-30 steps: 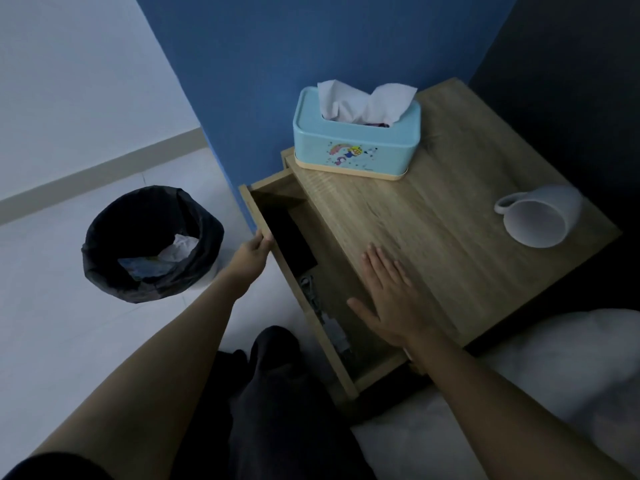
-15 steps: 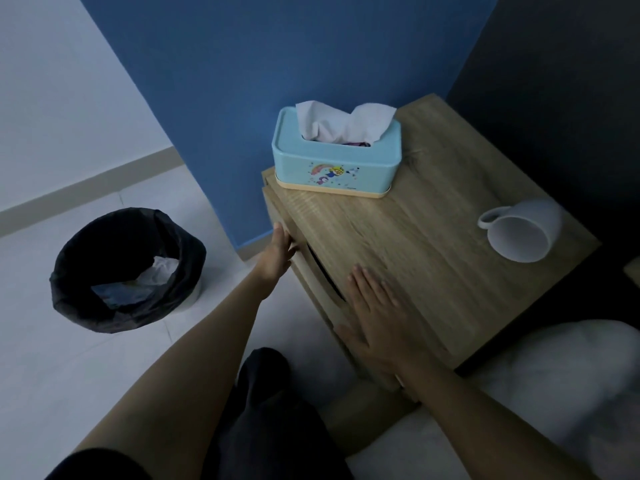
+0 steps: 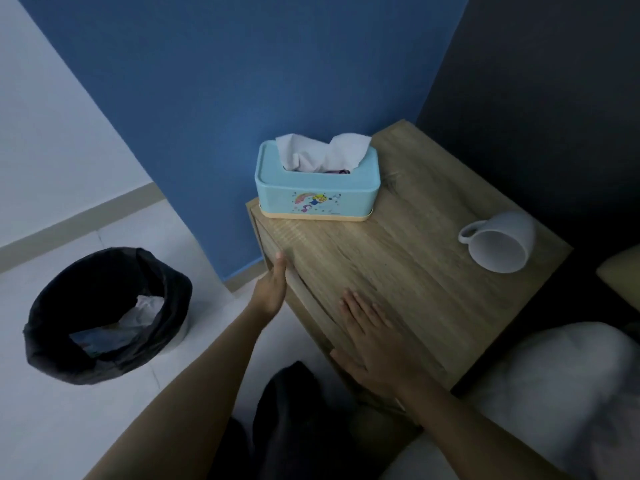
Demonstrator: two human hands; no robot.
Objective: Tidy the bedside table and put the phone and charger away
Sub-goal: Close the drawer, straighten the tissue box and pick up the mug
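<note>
Both forearms are bare from the bottom edge of the view to the wrists; no sleeve is visible. The left hand (image 3: 272, 292) and right hand (image 3: 372, 344) carry no glove, ring, watch or band. Dark trousers (image 3: 294, 427) cover the legs, the fabric plain and unmarked, with soft folds showing.

Dim room, blue wall (image 3: 242, 81), pale floor (image 3: 86, 427), black-lined bin (image 3: 45, 320)

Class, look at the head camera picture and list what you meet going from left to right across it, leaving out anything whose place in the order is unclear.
Black-lined bin → left hand → tissue box → white mug lying on its side
</note>
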